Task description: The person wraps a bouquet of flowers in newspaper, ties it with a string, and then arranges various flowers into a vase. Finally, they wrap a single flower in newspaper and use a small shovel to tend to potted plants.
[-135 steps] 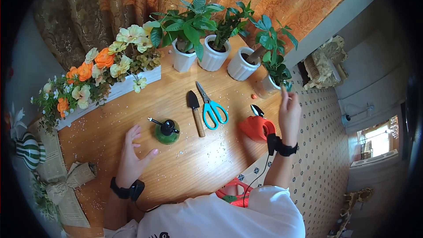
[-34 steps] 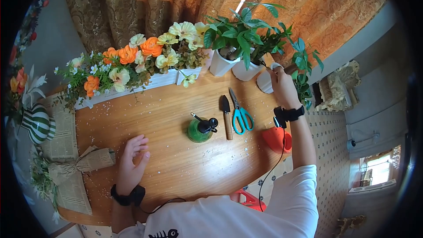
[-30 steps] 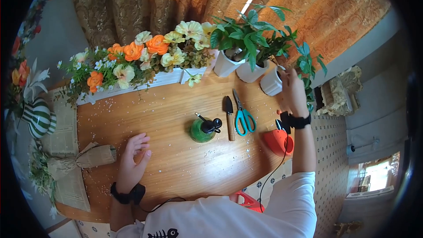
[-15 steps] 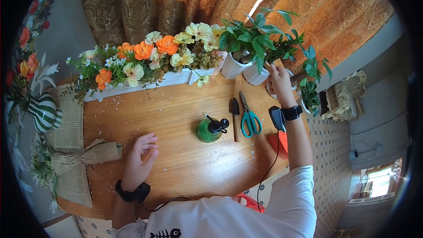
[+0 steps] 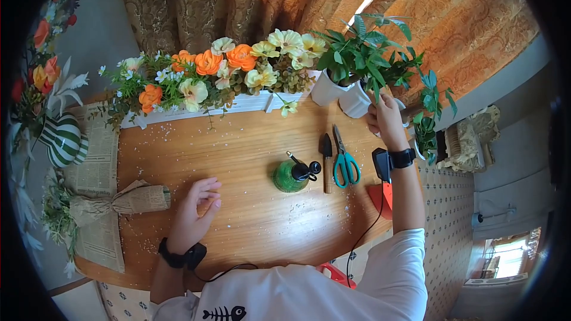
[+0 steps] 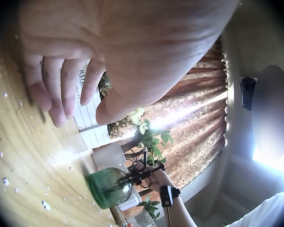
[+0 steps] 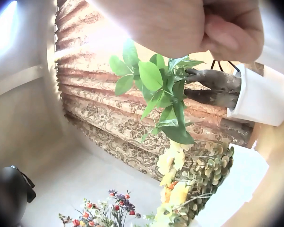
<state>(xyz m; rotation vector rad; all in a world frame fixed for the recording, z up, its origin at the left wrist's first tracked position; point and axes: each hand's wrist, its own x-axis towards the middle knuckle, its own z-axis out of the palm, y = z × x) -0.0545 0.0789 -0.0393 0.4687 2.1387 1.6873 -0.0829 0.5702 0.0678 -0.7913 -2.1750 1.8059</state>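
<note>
My right hand point(image 5: 388, 120) is curled at the back right, among the white pots. In the right wrist view, the thin dark tines of a small hand rake point(image 7: 219, 65) stick out below its curled fingers, near a potted plant's stem point(image 7: 215, 81); the handle is hidden by the hand. Leafy plants point(image 5: 363, 53) rise from the white pots point(image 5: 355, 101) beside it. My left hand point(image 5: 195, 214) hovers low over the left front of the table, fingers relaxed and holding nothing. Nearest to it on the right stands a green spray bottle point(image 5: 289, 177) with a black nozzle.
A wooden-handled trowel point(image 5: 327, 163) and teal scissors point(image 5: 345, 166) lie right of the bottle. The red watering can point(image 5: 380, 199) sits at the right edge. A white flower box point(image 5: 238, 106) lines the back; a paper-wrapped bouquet point(image 5: 122, 201) lies left. White grains dot the table point(image 5: 250, 142).
My right hand has gone from the rightmost pot to the white pots further left, its fingers now curled. The left hand stays loosely open. The whole view has shifted as the head turned.
</note>
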